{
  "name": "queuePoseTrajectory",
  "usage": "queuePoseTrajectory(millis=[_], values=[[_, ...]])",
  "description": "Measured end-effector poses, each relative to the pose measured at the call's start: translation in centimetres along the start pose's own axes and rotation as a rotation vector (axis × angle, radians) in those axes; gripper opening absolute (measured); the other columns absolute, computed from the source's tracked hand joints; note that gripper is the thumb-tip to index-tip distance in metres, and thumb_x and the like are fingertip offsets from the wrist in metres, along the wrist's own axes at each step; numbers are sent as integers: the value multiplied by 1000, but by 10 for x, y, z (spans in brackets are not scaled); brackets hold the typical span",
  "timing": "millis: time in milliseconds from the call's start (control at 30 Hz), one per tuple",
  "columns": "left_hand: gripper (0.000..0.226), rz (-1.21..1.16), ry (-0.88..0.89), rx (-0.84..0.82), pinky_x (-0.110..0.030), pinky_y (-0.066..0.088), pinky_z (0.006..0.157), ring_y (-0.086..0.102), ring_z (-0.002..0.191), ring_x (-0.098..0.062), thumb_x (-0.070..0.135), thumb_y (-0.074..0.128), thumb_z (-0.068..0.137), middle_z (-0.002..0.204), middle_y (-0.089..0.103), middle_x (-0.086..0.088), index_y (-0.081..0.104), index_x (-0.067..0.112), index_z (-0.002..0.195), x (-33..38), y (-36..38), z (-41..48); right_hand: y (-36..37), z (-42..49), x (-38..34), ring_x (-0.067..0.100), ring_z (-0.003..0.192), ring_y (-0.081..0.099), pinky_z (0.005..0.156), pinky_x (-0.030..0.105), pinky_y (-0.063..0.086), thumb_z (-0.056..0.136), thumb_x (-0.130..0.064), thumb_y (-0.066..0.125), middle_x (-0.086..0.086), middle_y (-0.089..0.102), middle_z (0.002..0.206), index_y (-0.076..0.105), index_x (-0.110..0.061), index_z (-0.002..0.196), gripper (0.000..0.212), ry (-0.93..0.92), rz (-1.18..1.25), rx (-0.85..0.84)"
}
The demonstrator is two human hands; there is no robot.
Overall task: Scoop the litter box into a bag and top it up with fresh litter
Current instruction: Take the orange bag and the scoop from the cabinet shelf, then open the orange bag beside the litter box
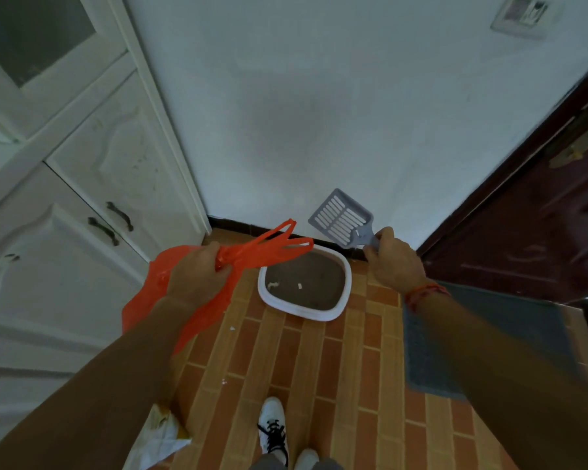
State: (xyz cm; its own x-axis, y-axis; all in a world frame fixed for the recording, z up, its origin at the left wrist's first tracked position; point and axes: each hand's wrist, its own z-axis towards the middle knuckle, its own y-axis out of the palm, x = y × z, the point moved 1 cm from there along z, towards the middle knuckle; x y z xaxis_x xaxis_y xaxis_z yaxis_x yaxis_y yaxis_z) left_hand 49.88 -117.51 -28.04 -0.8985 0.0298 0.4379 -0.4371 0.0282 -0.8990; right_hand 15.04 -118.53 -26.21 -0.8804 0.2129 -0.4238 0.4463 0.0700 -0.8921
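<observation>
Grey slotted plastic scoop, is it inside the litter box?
No, the right hand holds the scoop raised, clear of the white litter box.

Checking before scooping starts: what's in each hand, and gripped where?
Left hand grips the orange bag bunched just below its handles; right hand holds the grey scoop by its handle.
</observation>
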Motion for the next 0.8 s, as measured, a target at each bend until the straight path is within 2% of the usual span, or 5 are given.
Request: queuePoseTrajectory(millis=[167,367,600,700,800], values=[[19,3,-53,2,-40,47,67,58,72,-26,29,60,92,74,57,-2,57,12,84,-12,10,22,17,37,-11,28,68,57,55,33,39,97,-24,49,9,58,79,41,-11,93,17,-67,23,-27],[16,5,-152,5,-38,45,69,58,77,-27,29,60,91,78,56,-1,58,13,89,-22,17,43,35,85,-20,16,58,49,48,27,30,100,-28,46,4,54,75,40,-11,95,19,-104,-8,-99],[23,-14,-316,53,-39,48,77,62,90,-27,34,60,91,96,67,-6,65,16,104,-17,25,42,63,141,-38,25,63,58,55,32,46,100,-27,43,9,59,78,42,-10,97,17,-219,-76,-222],[20,26,-405,65,-38,46,69,62,83,-31,33,60,90,86,65,-9,59,13,89,-22,27,46,78,161,-48,18,57,50,47,27,34,100,-25,43,4,53,75,39,-10,97,16,-287,-76,-280],[18,36,-414,82,-37,43,71,61,87,-32,30,61,90,90,65,-10,60,12,95,-27,32,51,90,170,-50,15,55,48,46,26,31,99,-25,45,1,50,71,39,-10,97,17,-326,-32,-310]])
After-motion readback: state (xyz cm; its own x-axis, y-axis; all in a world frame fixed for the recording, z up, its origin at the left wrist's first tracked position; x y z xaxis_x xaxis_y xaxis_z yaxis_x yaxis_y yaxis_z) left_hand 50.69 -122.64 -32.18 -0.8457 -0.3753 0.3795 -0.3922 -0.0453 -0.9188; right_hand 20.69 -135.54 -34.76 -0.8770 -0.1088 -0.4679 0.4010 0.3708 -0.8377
